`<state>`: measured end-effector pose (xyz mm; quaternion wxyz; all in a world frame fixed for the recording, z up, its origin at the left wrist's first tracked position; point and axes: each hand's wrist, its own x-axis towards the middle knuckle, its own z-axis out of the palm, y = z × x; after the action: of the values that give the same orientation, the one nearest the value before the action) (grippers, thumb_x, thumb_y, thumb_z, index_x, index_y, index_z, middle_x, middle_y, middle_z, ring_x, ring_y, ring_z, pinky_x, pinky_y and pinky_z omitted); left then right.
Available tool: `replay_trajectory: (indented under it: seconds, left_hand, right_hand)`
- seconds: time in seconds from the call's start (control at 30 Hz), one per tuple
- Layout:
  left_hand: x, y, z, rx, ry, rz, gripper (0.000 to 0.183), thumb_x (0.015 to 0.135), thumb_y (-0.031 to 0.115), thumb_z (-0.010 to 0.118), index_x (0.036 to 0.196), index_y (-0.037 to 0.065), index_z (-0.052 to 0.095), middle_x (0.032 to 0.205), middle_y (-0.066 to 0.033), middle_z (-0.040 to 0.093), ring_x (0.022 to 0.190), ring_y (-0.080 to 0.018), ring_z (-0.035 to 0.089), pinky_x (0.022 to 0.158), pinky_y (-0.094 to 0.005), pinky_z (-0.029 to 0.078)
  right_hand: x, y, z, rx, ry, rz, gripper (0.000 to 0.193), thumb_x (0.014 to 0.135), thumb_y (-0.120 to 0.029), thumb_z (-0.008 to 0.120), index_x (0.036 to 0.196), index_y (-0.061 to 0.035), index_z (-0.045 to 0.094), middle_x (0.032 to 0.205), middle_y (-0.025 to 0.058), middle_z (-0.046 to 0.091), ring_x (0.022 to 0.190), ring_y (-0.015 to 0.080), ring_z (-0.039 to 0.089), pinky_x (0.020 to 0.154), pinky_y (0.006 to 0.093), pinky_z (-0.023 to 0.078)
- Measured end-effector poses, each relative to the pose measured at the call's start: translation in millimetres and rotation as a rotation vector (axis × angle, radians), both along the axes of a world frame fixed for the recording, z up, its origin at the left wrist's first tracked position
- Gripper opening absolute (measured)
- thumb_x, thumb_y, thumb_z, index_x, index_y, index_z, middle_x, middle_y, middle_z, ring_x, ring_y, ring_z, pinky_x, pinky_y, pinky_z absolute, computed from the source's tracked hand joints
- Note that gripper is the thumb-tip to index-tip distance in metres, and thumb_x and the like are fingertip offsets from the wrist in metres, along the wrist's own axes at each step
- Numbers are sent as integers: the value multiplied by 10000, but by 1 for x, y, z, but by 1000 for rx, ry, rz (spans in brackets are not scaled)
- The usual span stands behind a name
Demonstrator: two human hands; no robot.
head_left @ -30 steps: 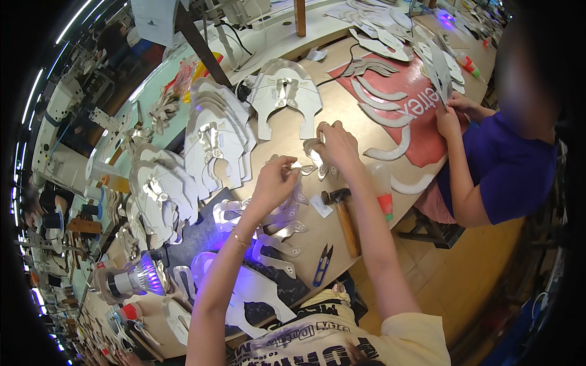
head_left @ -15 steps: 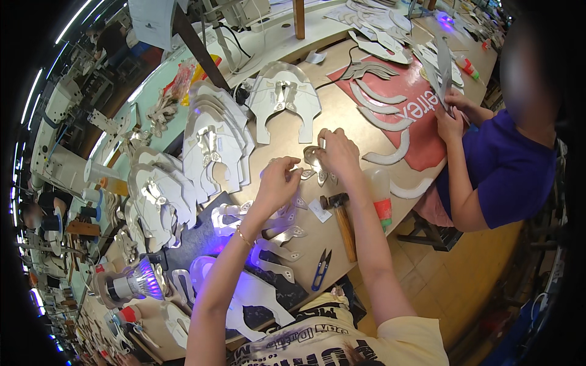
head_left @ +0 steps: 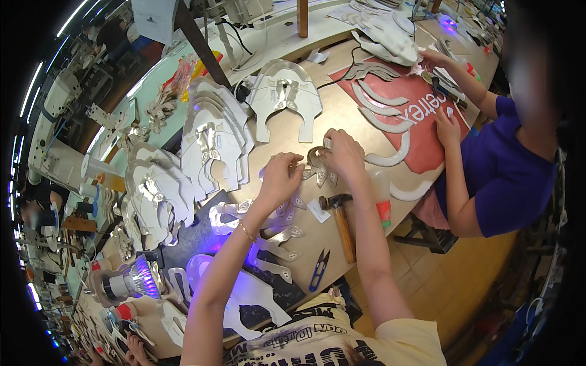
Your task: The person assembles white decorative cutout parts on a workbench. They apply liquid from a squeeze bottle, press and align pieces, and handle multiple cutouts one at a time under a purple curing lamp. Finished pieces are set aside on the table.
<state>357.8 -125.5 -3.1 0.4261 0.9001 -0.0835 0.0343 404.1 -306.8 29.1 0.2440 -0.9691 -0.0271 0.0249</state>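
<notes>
Over the middle of the table, my right hand (head_left: 345,155) has its fingers closed at a small shiny bronze shoe-upper piece (head_left: 316,160). To its left, my left hand (head_left: 282,178) has thumb and fingers drawn together; what they pinch, if anything, is too small to make out. Beneath and between my hands lie small silver leaf-shaped ends with holes (head_left: 321,177). Under my left forearm are several silver straps (head_left: 274,267) with holed tips. By my right forearm lie a hammer (head_left: 343,229) with a wooden handle and blue thread snips (head_left: 318,271).
Stacked white and silver shoe uppers (head_left: 210,143) stand at the left; another upper (head_left: 285,91) lies ahead. A lit lamp (head_left: 131,283) is at lower left. A bottle (head_left: 381,195) stands right, near a red sheet (head_left: 421,143) with curved grey strips. A co-worker in purple (head_left: 510,171) sits at right.
My hands stay almost in place, shifting only slightly over the small pieces. The co-worker has put down the long grey pieces and now reaches to the white pile at the far side.
</notes>
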Motion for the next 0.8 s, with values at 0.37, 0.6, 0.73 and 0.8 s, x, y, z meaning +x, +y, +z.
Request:
replay_trajectory:
  seconds: [0.37, 0.6, 0.73, 0.8]
  left_hand:
    - [1, -4, 3, 59, 55, -39, 238, 861, 131, 663, 1058, 0, 686, 991, -168, 645, 975, -310, 609, 857, -380, 506]
    - [3, -6, 4, 33, 80, 3, 231, 860, 141, 665, 1046, 8, 694, 1009, -174, 641, 957, -312, 620, 856, -385, 508]
    - [5, -8, 8, 56, 55, 48, 235, 870, 144, 660, 1055, 3, 696, 998, -180, 637, 921, -304, 651, 833, -374, 526]
    - [8, -9, 8, -6, 101, 63, 212, 859, 149, 665, 1017, 13, 702, 965, -166, 633, 920, -296, 652, 828, -390, 512]
  right_hand:
    - [1, -5, 4, 54, -2, -41, 298, 783, -210, 764, 1044, -108, 664, 954, 148, 717, 927, 357, 679, 795, 445, 522]
    - [2, -8, 11, 58, 56, -48, 277, 808, -229, 740, 1049, -118, 661, 939, 163, 712, 902, 365, 677, 780, 446, 519]
    - [4, -6, 9, 46, 13, -11, 300, 810, -218, 750, 1081, -129, 655, 931, 157, 713, 889, 356, 680, 770, 442, 519]
    - [5, -5, 7, 50, -3, 7, 338, 810, -215, 756, 1121, -132, 652, 928, 160, 713, 888, 351, 681, 766, 442, 518]
